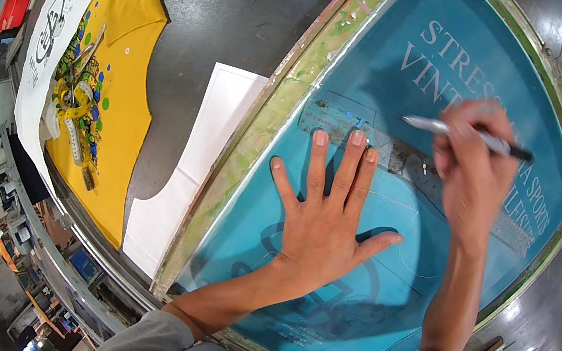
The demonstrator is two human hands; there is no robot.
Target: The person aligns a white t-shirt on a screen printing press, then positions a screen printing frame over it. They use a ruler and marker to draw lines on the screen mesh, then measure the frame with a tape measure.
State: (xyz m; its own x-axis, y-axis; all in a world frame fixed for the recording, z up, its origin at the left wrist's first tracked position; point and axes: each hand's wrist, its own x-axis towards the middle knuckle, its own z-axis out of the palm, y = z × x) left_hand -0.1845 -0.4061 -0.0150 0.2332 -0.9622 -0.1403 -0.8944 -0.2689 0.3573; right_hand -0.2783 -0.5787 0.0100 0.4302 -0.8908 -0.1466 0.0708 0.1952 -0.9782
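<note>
Grey cloth sleeve (151, 337) is nearest, then the left hand (322, 232) flat on a smooth teal screen (401, 219), fingers fanned wide and gripping nothing, tips at a scuffed straight strip (407, 162) slanting left-far to right-near, partly hidden by the other arm. Right hand (474, 168), kinda blurry, has its fingers curled around a silver pen (425, 124) over the screen's right side, long axis left-right, point aimed left, mid-barrel covered. Far left there's some yellow fabric (132, 36).
</note>
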